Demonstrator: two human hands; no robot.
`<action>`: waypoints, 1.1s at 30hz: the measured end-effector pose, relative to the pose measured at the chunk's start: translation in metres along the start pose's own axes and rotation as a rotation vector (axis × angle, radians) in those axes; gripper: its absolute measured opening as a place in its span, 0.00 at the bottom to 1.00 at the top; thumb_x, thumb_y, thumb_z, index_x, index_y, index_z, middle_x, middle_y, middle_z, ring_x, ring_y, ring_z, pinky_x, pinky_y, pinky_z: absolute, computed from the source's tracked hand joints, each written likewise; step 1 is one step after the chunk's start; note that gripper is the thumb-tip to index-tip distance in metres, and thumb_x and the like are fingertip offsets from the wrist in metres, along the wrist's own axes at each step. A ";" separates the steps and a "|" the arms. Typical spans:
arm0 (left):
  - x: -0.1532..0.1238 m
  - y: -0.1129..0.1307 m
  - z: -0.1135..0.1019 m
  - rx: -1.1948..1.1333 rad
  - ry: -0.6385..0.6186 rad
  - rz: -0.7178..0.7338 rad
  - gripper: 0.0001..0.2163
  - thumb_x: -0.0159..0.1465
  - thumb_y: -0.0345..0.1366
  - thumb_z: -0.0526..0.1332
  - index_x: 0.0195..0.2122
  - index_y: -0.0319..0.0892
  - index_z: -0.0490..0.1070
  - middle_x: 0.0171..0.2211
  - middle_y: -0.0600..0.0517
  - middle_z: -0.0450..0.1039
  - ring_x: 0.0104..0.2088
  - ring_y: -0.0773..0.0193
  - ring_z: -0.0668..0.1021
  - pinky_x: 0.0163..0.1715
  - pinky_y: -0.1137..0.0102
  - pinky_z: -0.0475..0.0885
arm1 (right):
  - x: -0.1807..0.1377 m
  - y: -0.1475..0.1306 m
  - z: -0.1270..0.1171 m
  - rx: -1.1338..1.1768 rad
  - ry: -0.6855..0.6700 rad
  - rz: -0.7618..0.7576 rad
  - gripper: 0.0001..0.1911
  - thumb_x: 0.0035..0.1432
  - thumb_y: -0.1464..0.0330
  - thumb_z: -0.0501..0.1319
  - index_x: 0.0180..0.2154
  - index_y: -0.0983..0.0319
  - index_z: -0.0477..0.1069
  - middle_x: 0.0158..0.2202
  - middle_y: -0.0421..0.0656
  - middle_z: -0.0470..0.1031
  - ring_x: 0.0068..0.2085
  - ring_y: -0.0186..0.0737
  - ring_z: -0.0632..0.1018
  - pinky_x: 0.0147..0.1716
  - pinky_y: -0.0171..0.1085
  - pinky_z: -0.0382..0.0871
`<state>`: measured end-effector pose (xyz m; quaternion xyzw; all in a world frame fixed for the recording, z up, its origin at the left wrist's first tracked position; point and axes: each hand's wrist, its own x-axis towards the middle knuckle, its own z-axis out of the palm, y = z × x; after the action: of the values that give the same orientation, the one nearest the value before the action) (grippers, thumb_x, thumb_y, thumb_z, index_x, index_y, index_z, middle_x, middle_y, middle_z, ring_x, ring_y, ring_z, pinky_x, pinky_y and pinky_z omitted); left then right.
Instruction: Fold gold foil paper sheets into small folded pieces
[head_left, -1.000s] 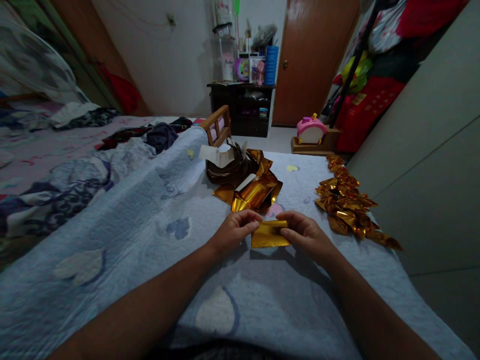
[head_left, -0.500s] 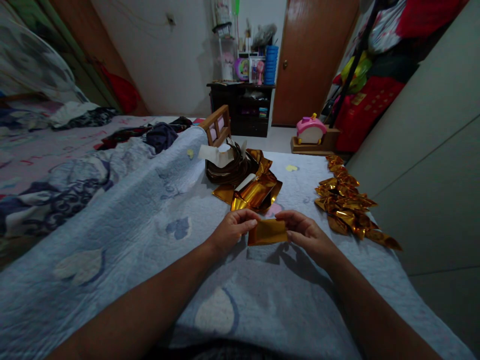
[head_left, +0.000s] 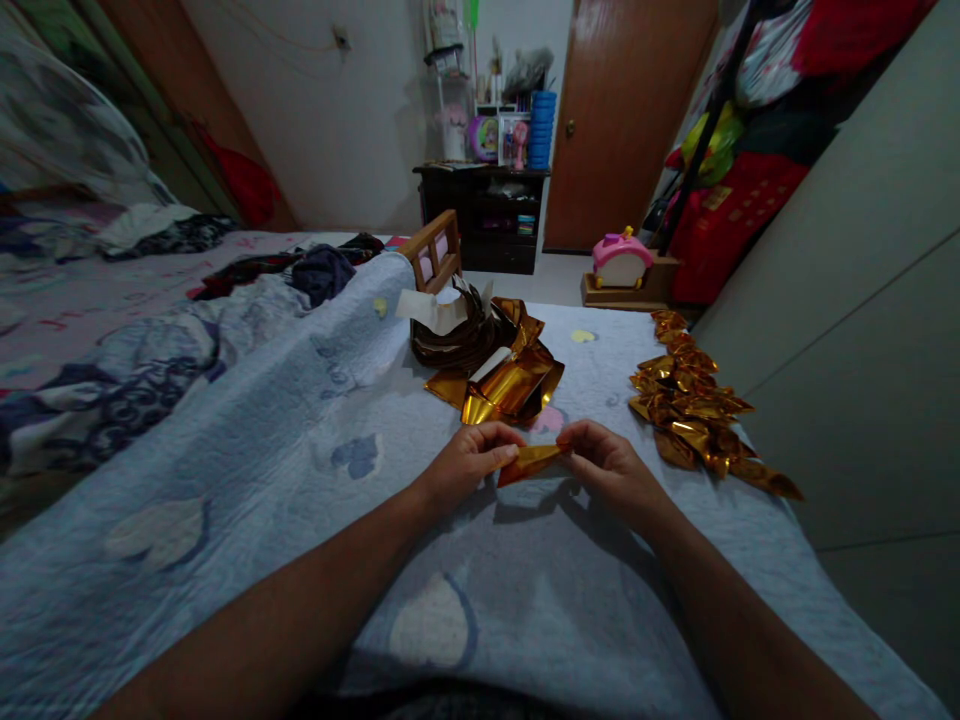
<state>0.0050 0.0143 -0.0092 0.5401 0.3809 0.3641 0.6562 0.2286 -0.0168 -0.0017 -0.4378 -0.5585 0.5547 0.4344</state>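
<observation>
Between my two hands is a small sheet of gold foil paper (head_left: 531,462), its right end narrowed to a point. My left hand (head_left: 474,462) pinches the wide left end between thumb and fingers. At the pointed right end, my right hand (head_left: 604,462) has its thumb and fingertips closed on the paper. Just beyond my hands lies a loose pile of shiny gold foil sheets (head_left: 514,382). Behind it sits a dark, coiled stack of papers (head_left: 457,340) with a pale strip on top. Several folded gold foil pieces (head_left: 690,410) are heaped to the right.
A light blue quilt (head_left: 300,560) with heart shapes covers the surface under my hands. Rumpled bedding (head_left: 150,370) lies at left. A pink toy case (head_left: 622,262) stands past the far edge, near a dark cabinet (head_left: 484,220). A pale panel (head_left: 862,330) rises at right.
The foil paper was a flat rectangle and now tapers to a point at its right end. My right hand has turned in slightly and pinched that end; my left hand keeps its grip.
</observation>
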 end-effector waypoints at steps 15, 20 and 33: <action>-0.004 0.000 -0.003 -0.136 -0.134 -0.023 0.22 0.51 0.42 0.74 0.47 0.41 0.78 0.41 0.47 0.78 0.35 0.65 0.76 0.34 0.72 0.70 | 0.002 0.000 -0.001 0.113 0.125 0.039 0.19 0.43 0.60 0.75 0.33 0.58 0.69 0.30 0.38 0.73 0.30 0.37 0.73 0.30 0.35 0.68; -0.005 0.000 -0.006 -0.122 -0.160 -0.082 0.24 0.52 0.38 0.70 0.51 0.41 0.77 0.24 0.56 0.70 0.20 0.74 0.64 0.20 0.76 0.56 | 0.002 0.002 -0.003 -0.024 0.130 -0.017 0.17 0.52 0.55 0.69 0.33 0.58 0.68 0.26 0.37 0.68 0.26 0.34 0.67 0.25 0.33 0.61; 0.001 -0.005 -0.004 0.022 -0.034 -0.054 0.18 0.58 0.45 0.70 0.44 0.38 0.79 0.22 0.54 0.73 0.19 0.72 0.69 0.21 0.76 0.61 | 0.002 0.007 0.000 -0.194 0.136 -0.135 0.08 0.53 0.62 0.65 0.32 0.58 0.70 0.29 0.38 0.70 0.29 0.37 0.70 0.30 0.35 0.63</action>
<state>0.0024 0.0160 -0.0148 0.5429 0.3882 0.3328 0.6662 0.2285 -0.0147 -0.0089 -0.4758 -0.6070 0.4367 0.4631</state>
